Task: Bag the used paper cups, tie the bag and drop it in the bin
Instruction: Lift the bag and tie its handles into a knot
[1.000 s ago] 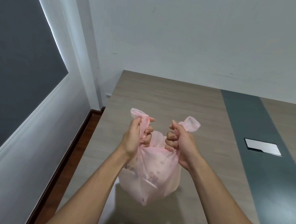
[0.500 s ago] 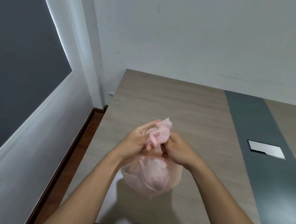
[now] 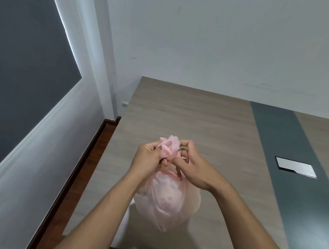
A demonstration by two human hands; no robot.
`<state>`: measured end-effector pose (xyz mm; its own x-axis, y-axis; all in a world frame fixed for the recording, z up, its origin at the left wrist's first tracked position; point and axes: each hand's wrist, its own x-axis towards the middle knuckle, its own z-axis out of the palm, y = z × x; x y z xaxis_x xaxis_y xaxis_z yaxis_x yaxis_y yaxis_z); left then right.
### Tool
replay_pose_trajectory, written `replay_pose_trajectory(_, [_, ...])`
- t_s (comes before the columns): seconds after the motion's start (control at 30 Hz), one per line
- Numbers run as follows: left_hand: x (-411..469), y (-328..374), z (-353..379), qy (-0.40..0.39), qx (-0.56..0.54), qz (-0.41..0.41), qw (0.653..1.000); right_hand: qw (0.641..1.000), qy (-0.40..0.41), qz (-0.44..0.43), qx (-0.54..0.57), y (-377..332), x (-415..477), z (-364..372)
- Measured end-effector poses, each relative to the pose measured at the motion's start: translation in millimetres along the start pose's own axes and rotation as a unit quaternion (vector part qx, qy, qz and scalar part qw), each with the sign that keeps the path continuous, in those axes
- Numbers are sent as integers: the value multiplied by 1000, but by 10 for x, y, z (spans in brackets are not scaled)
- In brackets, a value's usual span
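Observation:
A thin pink plastic bag (image 3: 169,201) hangs in the air above the table, bulging with pale shapes inside that I take for the paper cups. Its two handle ends (image 3: 168,147) are bunched together at the top. My left hand (image 3: 148,159) pinches the bunched plastic from the left. My right hand (image 3: 192,167) pinches it from the right with curled fingers. The two hands touch around the bunch. No bin is in view.
The wooden table (image 3: 190,116) runs to the far wall and has a dark grey strip (image 3: 295,177) with a silver cable hatch (image 3: 295,169). A grey wall and window frame stand on the left, with brown floor (image 3: 87,167) between wall and table.
One second ago my hands held the two handles apart. They have come together, and the handles are now crossed and bunched between my fingers. The bag hangs a little lower.

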<state>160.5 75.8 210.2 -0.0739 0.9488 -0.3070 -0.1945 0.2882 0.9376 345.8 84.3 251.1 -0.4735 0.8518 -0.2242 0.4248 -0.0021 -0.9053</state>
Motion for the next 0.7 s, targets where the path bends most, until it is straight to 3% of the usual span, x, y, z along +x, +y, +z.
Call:
replay_pose_trajectory(0.23, [-5, -39, -34, -12, 70, -4, 997, 999, 40, -15, -10, -13, -5, 52])
replay_pose_trajectory(0.47, [-23, -111, 0, 26, 112, 62, 991, 994, 91, -46, -36, 20, 28, 92])
replay_pose_trajectory(0.7, [-58, -178, -73, -20, 131, 164, 978, 967, 242, 29, -78, 178, 112, 123])
